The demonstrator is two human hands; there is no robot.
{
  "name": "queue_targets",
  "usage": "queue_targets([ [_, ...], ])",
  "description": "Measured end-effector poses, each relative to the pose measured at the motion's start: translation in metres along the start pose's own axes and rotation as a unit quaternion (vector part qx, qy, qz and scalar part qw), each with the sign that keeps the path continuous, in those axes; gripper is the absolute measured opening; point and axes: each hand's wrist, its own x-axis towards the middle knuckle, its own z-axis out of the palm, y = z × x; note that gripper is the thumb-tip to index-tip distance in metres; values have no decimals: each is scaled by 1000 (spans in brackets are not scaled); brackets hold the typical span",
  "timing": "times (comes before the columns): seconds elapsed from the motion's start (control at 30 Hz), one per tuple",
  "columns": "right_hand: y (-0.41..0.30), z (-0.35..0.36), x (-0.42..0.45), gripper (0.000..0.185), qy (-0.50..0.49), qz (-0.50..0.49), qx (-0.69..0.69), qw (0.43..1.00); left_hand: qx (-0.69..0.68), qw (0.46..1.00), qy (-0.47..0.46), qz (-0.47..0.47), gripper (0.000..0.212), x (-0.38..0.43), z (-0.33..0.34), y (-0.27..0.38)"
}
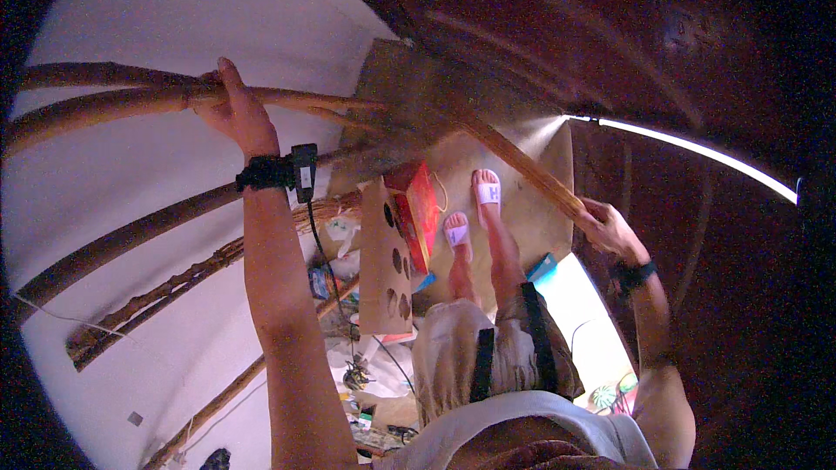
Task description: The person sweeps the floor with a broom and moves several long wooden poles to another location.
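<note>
My left hand [238,111] is raised at the left, its fingers around a thick wooden pole [111,114]. A second, thinner pole [98,74] crosses close behind it and meets it at the hand; whether I grip that one too is unclear. Low on the right, my right hand [610,232] holds the near end of a long wooden stick [522,163]. The stick slants up toward the middle, where its far end blurs into shadow near the poles' far ends. Both wrists wear dark bands, and the left one carries a small black device [304,173] with a cable.
More wooden poles [144,232] lean along the white wall [196,0]. A cardboard box with holes [385,274] and a red box with a cord handle [415,215] stand left of my slippered feet. A bright doorway [578,313] opens at right, beside a dark red surface [659,209].
</note>
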Motion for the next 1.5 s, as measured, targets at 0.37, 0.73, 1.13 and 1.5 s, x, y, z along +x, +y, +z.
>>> queue_targets([
  [0.37, 145, 47, 10, 40, 50, 165, 233, 957, -42, 997, -64, 24, 43, -6, -6, -6],
  [0.73, 84, 97, 5, 40, 113, -153, -95, 977, 51, 995, -69, -56, 82, -32, -56, -21],
  [1.13, 235, 130, -51, 41, 110, 131, 209, 963, 52, 935, -295, -191, 63, -215, -188, -3],
  [1.5, 196, 141, -58, 38, 184, -106, -14, 977, 63, 910, -346, -218, 57, -277, -232, 47],
])
